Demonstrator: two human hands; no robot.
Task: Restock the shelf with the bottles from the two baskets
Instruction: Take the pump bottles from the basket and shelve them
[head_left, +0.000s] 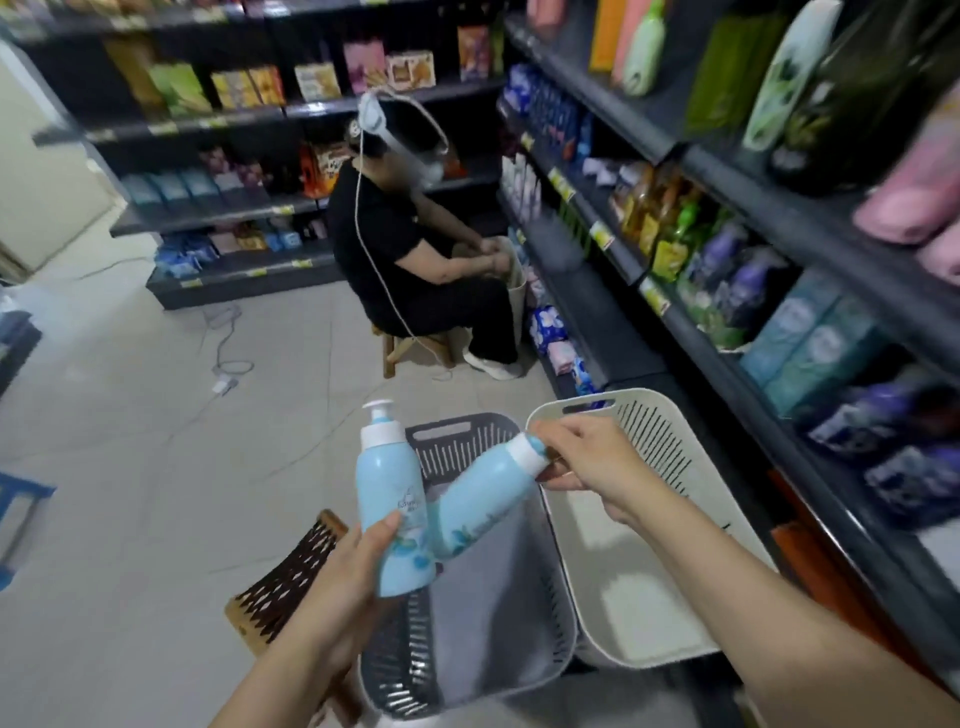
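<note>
My left hand (348, 577) grips the lower part of an upright light-blue pump bottle (388, 488) with a white cap. My right hand (582, 462) pinches the white top of a second light-blue bottle (478, 514), which tilts down to the left above the grey basket (457, 436). Both bottles hang over that grey basket, and no other bottle shows inside it. The white basket (654, 431) stands beside it on the right, against the dark shelf (769, 415), and looks bare inside.
The shelf on the right holds bottles, refill pouches and boxes on several levels. A person in black sits on a wooden stool (395, 348) further down the aisle. A woven stool (291, 571) is at my left, and a cable (223, 358) lies on the tiled floor.
</note>
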